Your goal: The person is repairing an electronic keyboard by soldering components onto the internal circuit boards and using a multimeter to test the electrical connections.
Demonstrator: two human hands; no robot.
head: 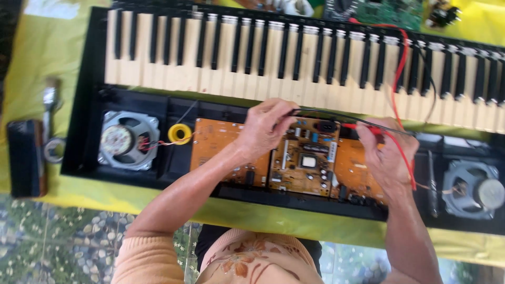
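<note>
Left hand: my left hand is curled shut, fingertips pinched on the black probe, which lies nearly level and runs off to the right above the boards; its tip is hidden from me

Right hand: my right hand is closed round the red probe, thumb and fingers gripping its body; the probe's end points left, toward the middle board

Leads: a red lead loops up from my right hand across the keys toward the top edge; a black lead runs beside it; further down the red lead trails over my right wrist

Middle board: the tan circuit board with the white and black parts sits between my two hands, inside the black keyboard case; both probes hover over its upper edge; whether either tip touches it I cannot tell

Side boards: an orange board lies under my left wrist; another orange board lies just left of my right hand

Keys: the row of pale and black keys lies just above my hands

Speakers: the left speaker sits at the case's left end, with a yellow tape roll just beside it; the right speaker sits at the far right

Surface: the case rests on a yellow cloth
</note>
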